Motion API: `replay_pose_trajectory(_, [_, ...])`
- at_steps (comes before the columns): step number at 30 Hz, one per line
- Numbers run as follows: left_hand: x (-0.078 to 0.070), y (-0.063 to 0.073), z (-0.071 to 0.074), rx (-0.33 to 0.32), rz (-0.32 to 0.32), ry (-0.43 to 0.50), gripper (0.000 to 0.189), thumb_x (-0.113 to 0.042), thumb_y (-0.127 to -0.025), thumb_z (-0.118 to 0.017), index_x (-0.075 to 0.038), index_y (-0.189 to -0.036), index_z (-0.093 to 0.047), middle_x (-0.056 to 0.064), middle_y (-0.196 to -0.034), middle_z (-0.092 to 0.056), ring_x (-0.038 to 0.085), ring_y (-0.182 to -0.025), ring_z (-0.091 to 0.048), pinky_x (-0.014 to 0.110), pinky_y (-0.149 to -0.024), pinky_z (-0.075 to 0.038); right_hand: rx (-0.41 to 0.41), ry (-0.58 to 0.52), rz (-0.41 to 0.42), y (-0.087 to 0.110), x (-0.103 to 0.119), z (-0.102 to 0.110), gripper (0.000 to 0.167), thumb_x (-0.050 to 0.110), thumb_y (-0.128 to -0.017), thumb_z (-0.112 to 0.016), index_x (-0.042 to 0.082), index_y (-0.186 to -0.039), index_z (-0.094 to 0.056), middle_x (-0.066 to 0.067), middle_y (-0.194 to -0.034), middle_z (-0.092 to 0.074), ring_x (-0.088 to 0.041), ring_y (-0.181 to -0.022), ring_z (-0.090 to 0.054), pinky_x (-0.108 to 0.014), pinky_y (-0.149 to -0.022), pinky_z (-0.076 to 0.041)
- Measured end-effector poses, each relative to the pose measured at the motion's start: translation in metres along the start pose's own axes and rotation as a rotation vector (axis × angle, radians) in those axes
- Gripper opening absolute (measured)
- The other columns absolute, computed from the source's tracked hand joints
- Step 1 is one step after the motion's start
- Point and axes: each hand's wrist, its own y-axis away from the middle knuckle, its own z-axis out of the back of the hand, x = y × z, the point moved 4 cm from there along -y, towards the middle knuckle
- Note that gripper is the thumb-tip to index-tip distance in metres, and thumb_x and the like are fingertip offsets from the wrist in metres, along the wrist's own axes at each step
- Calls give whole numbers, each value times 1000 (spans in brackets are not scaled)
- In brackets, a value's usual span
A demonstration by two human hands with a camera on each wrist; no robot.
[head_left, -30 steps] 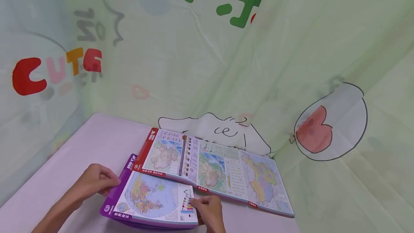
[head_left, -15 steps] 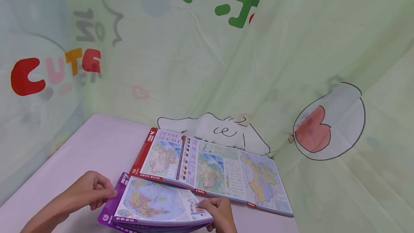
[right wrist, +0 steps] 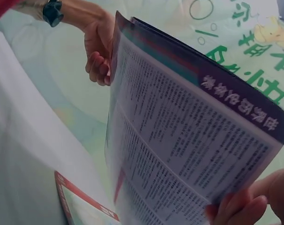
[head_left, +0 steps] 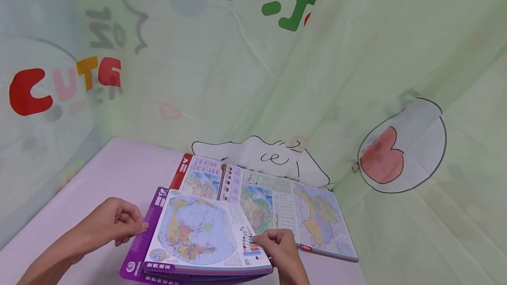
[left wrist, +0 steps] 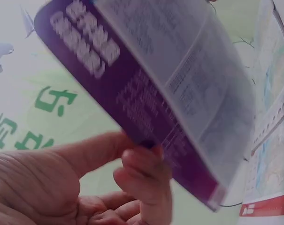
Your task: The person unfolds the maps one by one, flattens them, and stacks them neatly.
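Observation:
Between my two hands is a folded world map [head_left: 198, 236] with a purple border, layered like a folding chart. My left hand [head_left: 115, 223] pinches its purple left edge between thumb and index finger; the left wrist view shows this grip on the border [left wrist: 132, 98] closely. At the opposite edge, my right hand [head_left: 283, 250] pinches the layers, thumb on the printed face. In the right wrist view the map's text-covered underside [right wrist: 174, 126] is seen, with the right fingers [right wrist: 240, 208] at its corner. Several folded layers show along the near edge.
Behind it, a red-edged folding map [head_left: 261, 214] lies spread in panels on the pale pink table [head_left: 119, 166]; the purple map overlaps its lower left part. A printed green curtain [head_left: 198, 78] hangs at the back and sides. A dark watch [right wrist: 52, 12] is on the left wrist.
The purple map first dipped toward me, then rose and now covers more of the red-edged map. My right hand has moved right with its edge; the left hand dipped and came back up.

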Motion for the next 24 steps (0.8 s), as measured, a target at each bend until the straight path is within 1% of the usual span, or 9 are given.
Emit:
replay_pose_trajectory(2, [-3,-8,0,-50,0,-28,20,-16,-103,-72,2,-94,-70,-4,-70,-59,5,-60,-55,25,-55,-51,-57,24,31,-4,2,3,20,11,-95,-72,-4,-83,-76,5,-62,-68,-6,-51,-60,-19,-47,-46])
replay_pose_trajectory(3, [-4,-13,-1,-79,0,-44,19,-16,-102,-73,1,-94,-70,-2,-71,-59,6,-60,-55,25,-56,-51,-86,36,50,-7,2,4,20,11,-96,-73,-4,-82,-74,5,-60,-65,-6,-49,-55,-19,-45,-43])
replay_pose_trajectory(5, [-5,-25,-3,-134,0,-72,17,-15,-101,-74,1,-94,-70,1,-72,-60,7,-60,-54,25,-56,-50,-148,73,82,-13,2,6,22,11,-96,-75,-5,-81,-73,4,-57,-60,-8,-47,-48,-20,-44,-39])
replay_pose_trajectory(6, [-5,-31,-5,-161,-1,-89,16,-14,-100,-75,0,-94,-70,2,-73,-62,8,-61,-55,25,-56,-51,-177,89,96,-17,1,8,23,12,-96,-75,-5,-81,-73,4,-57,-59,-8,-47,-47,-20,-43,-38])
replay_pose_trajectory(9, [0,-50,-14,-233,-11,-140,14,-10,-100,-76,2,-95,-71,4,-76,-67,12,-63,-59,25,-57,-52,-236,145,123,-31,-4,11,24,13,-98,-76,-6,-84,-73,2,-60,-61,-10,-48,-50,-21,-45,-41])
replay_pose_trajectory(12, [7,-68,-20,-299,-19,-199,14,-8,-100,-77,5,-99,-72,6,-81,-70,16,-70,-63,23,-60,-54,-288,199,146,-45,-9,12,23,13,-100,-76,-5,-86,-76,0,-63,-64,-11,-52,-54,-20,-47,-44])
replay_pose_trajectory(15, [16,-83,-25,-343,-30,-219,15,-7,-99,-77,7,-101,-71,8,-85,-72,17,-74,-64,22,-62,-55,-356,265,198,-59,-12,14,20,12,-99,-77,-3,-86,-77,-2,-66,-65,-11,-56,-56,-19,-49,-46])
replay_pose_trajectory(19, [27,-101,-31,-388,-32,-219,14,-6,-99,-77,7,-101,-71,11,-87,-73,17,-75,-63,22,-64,-55,-444,340,261,-76,-18,16,19,9,-98,-78,-1,-82,-78,-3,-67,-63,-12,-60,-55,-18,-51,-43])
replay_pose_trajectory(24, [41,-125,-36,-421,-21,-233,12,-7,-101,-75,4,-102,-70,12,-90,-73,18,-80,-64,21,-70,-53,-510,378,281,-102,-26,22,24,9,-98,-78,1,-76,-76,-2,-64,-59,-14,-61,-51,-20,-51,-37])
